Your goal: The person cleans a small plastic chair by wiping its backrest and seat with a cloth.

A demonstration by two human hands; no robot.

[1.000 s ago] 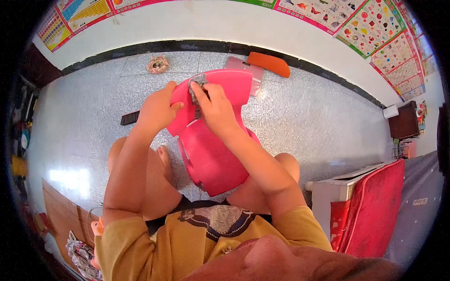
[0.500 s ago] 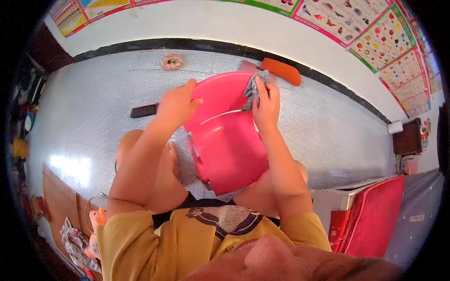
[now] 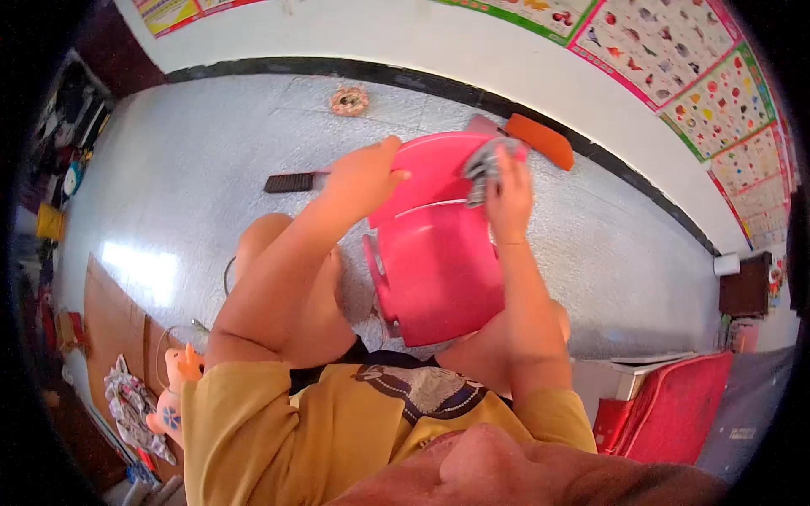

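A small pink plastic chair (image 3: 439, 274) stands between my knees, its curved backrest (image 3: 439, 169) toward the far side. My left hand (image 3: 364, 177) is closed around the left edge of that backrest, with the thumb on the near face. A crumpled grey cloth (image 3: 483, 171) lies against the right part of the backrest. My right hand (image 3: 511, 198) grips the cloth and presses it near the right edge; its fingers are slightly blurred.
A dark-bristled brush (image 3: 288, 182) lies on the floor left of the chair. Beyond it sits a pinkish round object (image 3: 349, 100). An orange curved piece (image 3: 540, 141) rests by the wall. At right stands a red padded panel (image 3: 675, 405); at left, an orange toy (image 3: 179, 388).
The whole view has shifted, so the chair and floor things sit further right. My right hand and the cloth have moved slightly over the backrest's right side; my left hand keeps its grip.
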